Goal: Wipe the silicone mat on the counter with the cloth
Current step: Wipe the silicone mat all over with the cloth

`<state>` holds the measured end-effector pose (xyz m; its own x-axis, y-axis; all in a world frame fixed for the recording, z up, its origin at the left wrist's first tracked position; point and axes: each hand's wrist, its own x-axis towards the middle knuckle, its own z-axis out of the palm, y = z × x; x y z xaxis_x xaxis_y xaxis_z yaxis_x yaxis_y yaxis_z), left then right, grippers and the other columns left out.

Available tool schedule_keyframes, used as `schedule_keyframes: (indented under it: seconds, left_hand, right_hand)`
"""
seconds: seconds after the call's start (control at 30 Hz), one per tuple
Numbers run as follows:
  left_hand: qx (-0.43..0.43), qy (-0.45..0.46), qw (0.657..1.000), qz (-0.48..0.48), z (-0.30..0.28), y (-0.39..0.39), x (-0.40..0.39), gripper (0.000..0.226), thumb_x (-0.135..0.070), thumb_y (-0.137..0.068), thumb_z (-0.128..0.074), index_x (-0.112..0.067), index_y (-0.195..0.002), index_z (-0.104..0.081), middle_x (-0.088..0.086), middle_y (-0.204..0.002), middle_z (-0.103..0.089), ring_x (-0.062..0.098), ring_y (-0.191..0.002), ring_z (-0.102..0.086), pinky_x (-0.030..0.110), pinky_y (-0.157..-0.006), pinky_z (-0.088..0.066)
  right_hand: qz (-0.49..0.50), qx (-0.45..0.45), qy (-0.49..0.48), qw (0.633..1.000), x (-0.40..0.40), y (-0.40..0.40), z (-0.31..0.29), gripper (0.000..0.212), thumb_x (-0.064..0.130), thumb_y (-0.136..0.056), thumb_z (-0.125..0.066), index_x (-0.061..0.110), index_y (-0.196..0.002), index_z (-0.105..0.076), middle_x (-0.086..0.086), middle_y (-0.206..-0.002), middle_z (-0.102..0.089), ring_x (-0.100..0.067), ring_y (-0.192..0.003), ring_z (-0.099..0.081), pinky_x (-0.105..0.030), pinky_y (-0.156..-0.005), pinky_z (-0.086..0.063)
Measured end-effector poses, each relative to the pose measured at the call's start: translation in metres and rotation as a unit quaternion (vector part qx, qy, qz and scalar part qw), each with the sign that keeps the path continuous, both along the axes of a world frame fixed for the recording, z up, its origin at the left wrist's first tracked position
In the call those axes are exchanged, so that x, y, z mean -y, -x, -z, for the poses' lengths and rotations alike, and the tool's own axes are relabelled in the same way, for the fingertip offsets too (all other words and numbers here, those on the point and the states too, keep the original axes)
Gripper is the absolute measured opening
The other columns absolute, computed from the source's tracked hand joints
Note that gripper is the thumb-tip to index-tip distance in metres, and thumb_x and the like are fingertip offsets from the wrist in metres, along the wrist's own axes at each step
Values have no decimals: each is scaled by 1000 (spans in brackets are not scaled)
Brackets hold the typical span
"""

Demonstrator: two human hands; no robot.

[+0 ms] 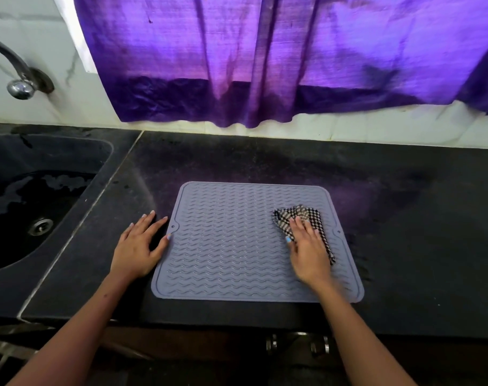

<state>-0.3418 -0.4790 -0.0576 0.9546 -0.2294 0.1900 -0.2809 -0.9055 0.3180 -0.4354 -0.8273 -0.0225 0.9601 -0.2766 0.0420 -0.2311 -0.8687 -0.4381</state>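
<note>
A grey silicone mat [231, 243] with wavy ridges lies flat on the dark counter [404, 218]. A crumpled black-and-white checked cloth [295, 214] rests on the mat's right part. My right hand [308, 249] presses down on the cloth, palm flat, fingers over it. My left hand [139, 246] lies flat on the counter with fingers spread, its thumb touching the mat's left edge.
A dark sink [39, 201] with water in it and a drain is set into the counter at the left, under a metal tap [19, 79]. A purple curtain [265, 65] hangs along the back wall. Cabinet handles [298, 344] show below the counter's front edge.
</note>
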Motion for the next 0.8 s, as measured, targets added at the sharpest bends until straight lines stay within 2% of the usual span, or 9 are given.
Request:
schedule_keyframes:
  seconds: [0.07, 0.17, 0.3, 0.33, 0.4, 0.47, 0.5, 0.63, 0.8]
  left_hand:
    - [2, -2, 1000, 1, 1, 0, 1, 69, -66, -83, -21, -30, -138, -41, 3, -151, -32, 17, -141, -23, 38, -115, -14]
    - [8, 4, 1000, -2, -1, 0, 2, 69, -65, -83, -22, -30, -138, -43, 3, -150, -33, 16, -141, -24, 37, -115, -14]
    - [2, 0, 1000, -2, -1, 1, 2, 70, -67, -82, -21, -30, -138, -42, 2, -151, -32, 16, -141, -23, 36, -115, -13]
    - [0, 0, 1000, -2, -1, 1, 2, 71, -67, -81, -21, -31, -138, -42, 2, -151, -32, 16, -141, -23, 37, -115, -13]
    - [1, 3, 1000, -4, -3, 1, 1, 71, -67, -81, -21, -30, -137, -43, 3, -150, -34, 17, -141, -25, 38, -115, -15]
    - [3, 4, 1000, -4, -4, 2, 2, 71, -67, -80, -21, -29, -136, -46, 4, -149, -36, 19, -140, -27, 40, -114, -19]
    - [4, 4, 1000, -4, -4, 2, 2, 72, -66, -80, -22, -28, -135, -47, 5, -149, -37, 20, -140, -28, 41, -114, -20]
    - [7, 3, 1000, -3, -3, 1, 2, 72, -66, -81, -22, -27, -135, -48, 6, -148, -38, 21, -139, -30, 42, -113, -21]
    - [10, 6, 1000, -2, -2, 1, 3, 71, -65, -81, -22, -26, -135, -47, 6, -148, -37, 21, -139, -30, 42, -113, -20]
  right_hand:
    - [-21, -10, 48, 999, 1, 2, 10, 53, 23, -99, -31, 20, -149, -11, 5, -157, -9, -11, -146, -3, -29, -119, 1]
    - [-10, -28, -9, 1000, 5, -3, 7, 52, 24, -100, -31, 25, -149, -12, 10, -157, -7, -6, -144, -2, -28, -119, -1]
    - [20, -30, -138, 990, 10, -6, -4, 46, 23, -100, -35, 28, -145, -28, 8, -154, -22, -13, -142, -20, -34, -117, -17]
    - [56, -18, -230, 971, 12, -8, -9, 43, 22, -100, -35, 24, -143, -33, 4, -150, -32, -16, -137, -31, -33, -113, -24]
    - [151, 20, -445, 883, 21, -10, -24, 39, 19, -100, -35, 12, -138, -41, -1, -136, -47, -17, -118, -46, -29, -99, -36]
    - [237, 125, -530, 805, 35, -6, -35, 36, 18, -100, -35, 5, -133, -46, -12, -132, -53, -20, -111, -51, -31, -94, -43]
    - [258, 168, -504, 806, 40, -1, -38, 36, 18, -100, -35, 5, -132, -47, -14, -132, -53, -20, -112, -52, -33, -97, -43]
    - [183, 187, -242, 934, 34, 24, -40, 42, 16, -99, -37, 10, -140, -38, -10, -144, -42, -24, -133, -38, -35, -110, -29]
    - [33, 5, 11, 999, 14, 32, 8, 52, 22, -100, -31, 13, -148, -15, -4, -157, -13, -18, -146, -7, -31, -119, -6]
